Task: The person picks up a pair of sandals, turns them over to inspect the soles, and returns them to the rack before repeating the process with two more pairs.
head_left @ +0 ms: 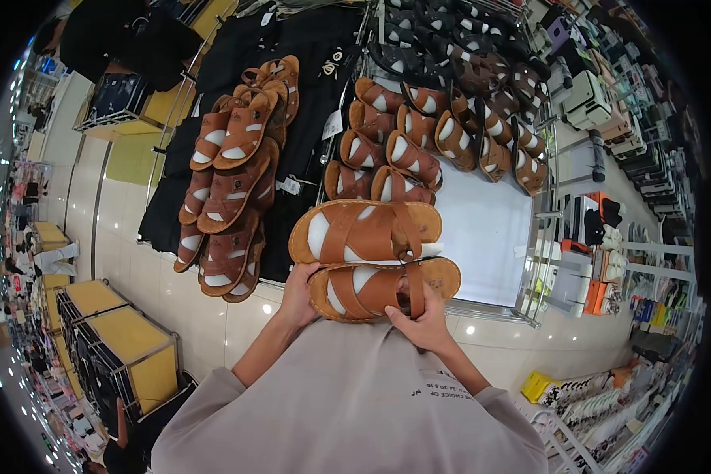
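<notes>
A pair of tan leather sandals point(369, 261) is held in front of my chest, one above the other, soles facing away. My left hand point(297, 296) grips their toe end at the left. My right hand point(423, 316) holds the strap side of the lower sandal point(379, 289) near its heel. The upper sandal point(363, 231) rests against the lower one. Both hands are closed on the pair.
A white display table point(486, 237) carries rows of brown sandals point(419, 142). More brown sandals point(233, 174) hang on a rack at the left over dark clothing point(308, 55). Yellow-topped bins point(126, 340) stand lower left. Shelves of boxes point(608, 253) line the right.
</notes>
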`<state>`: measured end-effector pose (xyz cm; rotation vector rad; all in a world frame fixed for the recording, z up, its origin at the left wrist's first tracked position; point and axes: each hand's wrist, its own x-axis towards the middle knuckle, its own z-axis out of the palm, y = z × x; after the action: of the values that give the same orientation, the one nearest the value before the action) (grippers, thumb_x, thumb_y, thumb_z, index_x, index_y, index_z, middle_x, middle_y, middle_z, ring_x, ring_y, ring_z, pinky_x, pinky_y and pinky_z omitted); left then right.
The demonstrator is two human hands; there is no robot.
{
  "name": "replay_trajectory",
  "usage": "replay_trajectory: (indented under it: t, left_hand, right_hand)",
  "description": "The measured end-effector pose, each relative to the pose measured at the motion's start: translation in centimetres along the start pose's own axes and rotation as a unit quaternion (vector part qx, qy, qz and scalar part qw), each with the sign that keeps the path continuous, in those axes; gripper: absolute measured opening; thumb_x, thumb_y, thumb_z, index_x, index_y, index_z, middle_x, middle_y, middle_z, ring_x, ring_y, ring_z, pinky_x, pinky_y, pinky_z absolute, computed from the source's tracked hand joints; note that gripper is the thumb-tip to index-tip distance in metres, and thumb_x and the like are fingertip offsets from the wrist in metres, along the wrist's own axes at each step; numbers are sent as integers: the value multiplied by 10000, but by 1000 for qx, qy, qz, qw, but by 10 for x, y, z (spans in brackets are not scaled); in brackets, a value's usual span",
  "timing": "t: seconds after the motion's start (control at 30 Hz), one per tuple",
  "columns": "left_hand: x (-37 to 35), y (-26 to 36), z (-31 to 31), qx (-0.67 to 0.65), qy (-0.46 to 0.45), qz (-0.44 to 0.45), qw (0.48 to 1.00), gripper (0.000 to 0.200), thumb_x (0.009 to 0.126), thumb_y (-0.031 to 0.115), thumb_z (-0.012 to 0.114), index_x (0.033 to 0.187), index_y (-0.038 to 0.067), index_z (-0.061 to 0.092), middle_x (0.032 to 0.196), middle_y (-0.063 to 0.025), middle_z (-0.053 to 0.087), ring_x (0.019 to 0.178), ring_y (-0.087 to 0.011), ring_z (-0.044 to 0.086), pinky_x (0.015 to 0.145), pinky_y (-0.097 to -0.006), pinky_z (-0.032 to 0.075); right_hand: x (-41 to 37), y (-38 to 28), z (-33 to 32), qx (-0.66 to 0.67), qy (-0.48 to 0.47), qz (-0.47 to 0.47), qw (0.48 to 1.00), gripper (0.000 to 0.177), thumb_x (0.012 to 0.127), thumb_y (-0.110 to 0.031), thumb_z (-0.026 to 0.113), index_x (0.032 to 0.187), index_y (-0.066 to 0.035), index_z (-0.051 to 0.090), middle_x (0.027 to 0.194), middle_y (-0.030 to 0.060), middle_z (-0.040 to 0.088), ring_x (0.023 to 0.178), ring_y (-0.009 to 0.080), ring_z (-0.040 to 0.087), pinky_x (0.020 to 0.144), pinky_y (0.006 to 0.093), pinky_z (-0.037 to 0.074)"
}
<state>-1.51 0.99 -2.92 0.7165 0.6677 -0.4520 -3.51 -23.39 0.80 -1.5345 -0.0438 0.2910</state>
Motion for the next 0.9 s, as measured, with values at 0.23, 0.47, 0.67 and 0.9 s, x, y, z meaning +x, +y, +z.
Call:
replay_trajectory:
  t: [0.23, 0.47, 0.67, 0.9]
  left_hand:
    - [1, 10, 9, 16, -50, -16, 998, 401, 927, 170, 453, 1287, -8, 447, 1230, -128, 571, 1138, -266, 576, 984, -432, 473]
    - [5, 10, 22, 100, 40, 67, 992, 336, 917, 138, 487, 1207, -31, 506, 1169, -128, 595, 1055, -246, 607, 923, -393, 505]
    - [27, 39, 16, 22, 67, 62, 996, 353, 919, 166, 491, 1224, -11, 503, 1167, -129, 601, 1054, -253, 615, 933, -401, 501]
    - [77, 176, 43, 4, 97, 285, 953, 422, 918, 166, 482, 1305, 1, 444, 1281, -134, 551, 1170, -302, 559, 1011, -452, 454]
  right_hand:
    - [-2, 7, 5, 29, 26, 30, 999, 352, 797, -58, 726, 1087, -10, 534, 903, 18, 548, 794, 77, 511, 705, 240, 445]
    - [7, 14, 4, -32, 17, -23, 999, 386, 789, -113, 747, 1097, 1, 545, 940, 75, 594, 839, 151, 564, 755, 285, 467]
    - [49, -8, -15, -311, 79, -235, 918, 477, 704, -144, 759, 1112, -2, 557, 1038, 161, 635, 967, 350, 581, 840, 413, 474]
    - [57, -7, -52, -285, 157, -189, 926, 353, 760, -83, 694, 1088, -5, 592, 1076, 153, 638, 990, 299, 584, 876, 372, 469]
